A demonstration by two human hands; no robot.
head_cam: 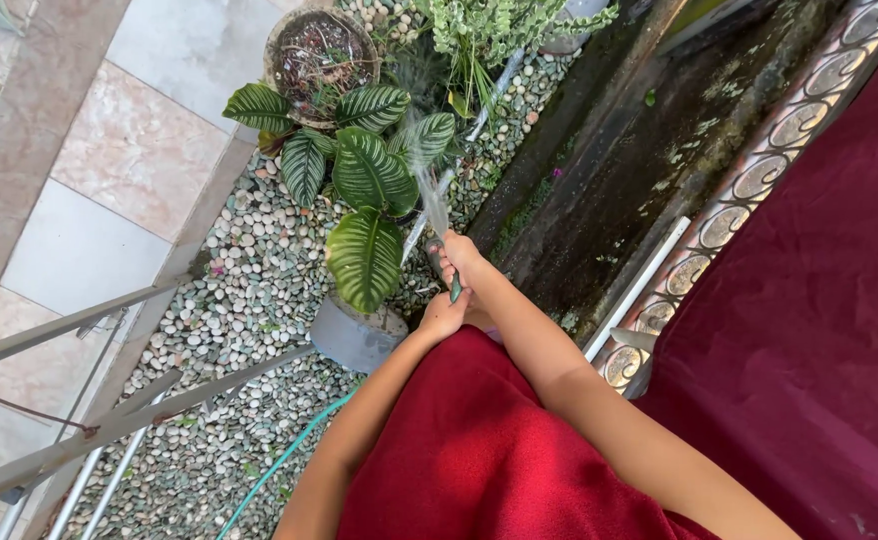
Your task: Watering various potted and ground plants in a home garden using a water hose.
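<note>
Your right hand [456, 255] is wrapped around the nozzle end of a green garden hose [281, 462], fingers closed on it, with the thumb seeming to press over the mouth. A thin fan of water [429, 190] sprays from it up toward the far side, over the striped-leaf plant [364, 190]. Your left hand [445, 314] sits just behind, nearer to you, also closed on the hose where it meets the right hand. From there the hose drops out of sight behind your red garment [469, 450] and shows again low on the left, trailing across the pebble bed [229, 290].

The striped plant stands in a grey pot [354, 338], just left of your hands. Farther off is a round brown pot [319, 50] of dark soil. To the right of your hands runs a dark, mossy concrete gutter [619, 150], bordered by a white pipe [639, 290] and an ornate metal rail [759, 170]. Pale floor tiles [109, 150] lie on the far left, with grey metal bars [69, 325] crossing near you.
</note>
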